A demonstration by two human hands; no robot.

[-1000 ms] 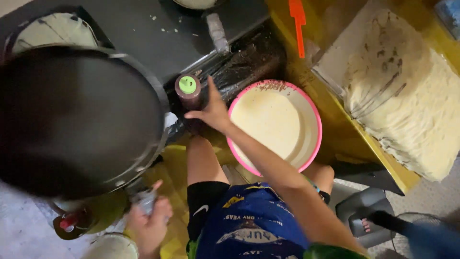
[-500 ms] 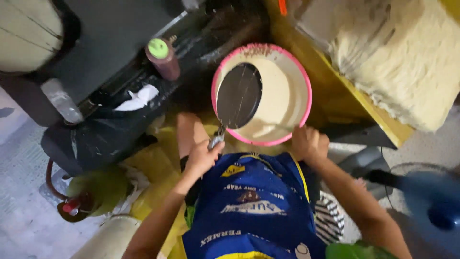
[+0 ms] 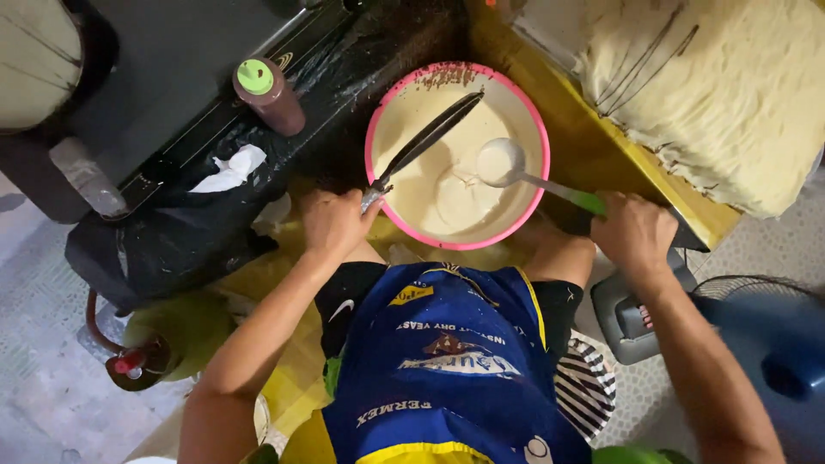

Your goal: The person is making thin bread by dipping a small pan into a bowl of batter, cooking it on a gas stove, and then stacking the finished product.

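A dark flat pan (image 3: 427, 140) tilts edge-on over a pink-rimmed batter basin (image 3: 391, 112); a batter-filled ladle (image 3: 501, 161) hovers inside it.

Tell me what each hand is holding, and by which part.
Left hand holds the dark pan by its handle, over the pink bowl. Right hand holds the ladle by its green handle end.
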